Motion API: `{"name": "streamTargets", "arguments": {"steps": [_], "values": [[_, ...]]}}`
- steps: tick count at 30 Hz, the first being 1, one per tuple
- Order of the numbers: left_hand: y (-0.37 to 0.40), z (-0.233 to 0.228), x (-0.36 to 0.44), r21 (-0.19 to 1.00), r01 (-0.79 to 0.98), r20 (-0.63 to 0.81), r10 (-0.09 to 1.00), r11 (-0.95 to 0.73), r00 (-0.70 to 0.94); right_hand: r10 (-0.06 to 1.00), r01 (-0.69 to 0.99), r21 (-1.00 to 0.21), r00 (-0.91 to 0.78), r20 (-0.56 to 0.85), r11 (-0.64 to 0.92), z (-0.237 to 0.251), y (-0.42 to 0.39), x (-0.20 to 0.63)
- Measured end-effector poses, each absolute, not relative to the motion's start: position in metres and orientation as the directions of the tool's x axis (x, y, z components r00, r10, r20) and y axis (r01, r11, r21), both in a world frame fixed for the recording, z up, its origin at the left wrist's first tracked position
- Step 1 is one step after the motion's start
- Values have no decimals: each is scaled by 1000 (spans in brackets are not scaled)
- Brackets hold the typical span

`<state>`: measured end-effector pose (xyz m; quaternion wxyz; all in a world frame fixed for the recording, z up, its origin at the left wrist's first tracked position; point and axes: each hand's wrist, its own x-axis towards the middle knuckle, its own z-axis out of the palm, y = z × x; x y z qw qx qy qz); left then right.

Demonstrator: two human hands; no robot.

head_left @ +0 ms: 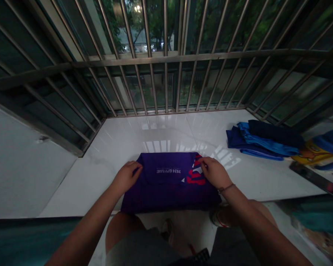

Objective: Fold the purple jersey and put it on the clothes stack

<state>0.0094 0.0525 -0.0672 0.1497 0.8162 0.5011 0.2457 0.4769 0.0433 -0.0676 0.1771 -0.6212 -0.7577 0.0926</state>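
A purple shirt (161, 197), partly folded, lies on the white ledge close to my knees. White lettering that reads upside down and a red-and-white striped patch show on its turned-over part. My left hand (127, 176) is closed in a pinch at the shirt's left edge. At the upper right corner, beside the striped patch, my right hand (215, 173) pinches the cloth between thumb and fingers. The near edge of the shirt reaches the front edge of the ledge.
A stack of folded blue and dark clothes (262, 138) lies at the right. Beside it are a yellow-and-blue cloth item (319, 149) and a dark, flat, long object (316, 179). Metal window bars (166, 59) border the white ledge (100, 177) at the back.
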Motion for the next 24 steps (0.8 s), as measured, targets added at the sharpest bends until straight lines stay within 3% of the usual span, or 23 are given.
{"name": "streamTargets", "arguments": {"steps": [3,8,13,16,20,24], "values": [[95,-71,30,434,754,226,870,-493,438,977,955,-237,-140,163,176,-64,72,467],[129,-103,54,264,800,68,838,-538,541,920,910,-140,-392,17,390,-81,84,443],[125,-136,28,145,955,44,966,-259,255,985,987,-76,-150,-82,144,-105,68,462],[131,-138,13,184,968,101,983,-172,156,998,996,-83,-38,-48,34,-103,68,477],[155,-124,15,318,894,154,947,-316,281,1000,991,-136,-8,-2,8,-91,83,479],[181,-106,25,421,856,-39,936,-301,349,1000,988,-152,20,-24,-23,-86,104,471]]}}
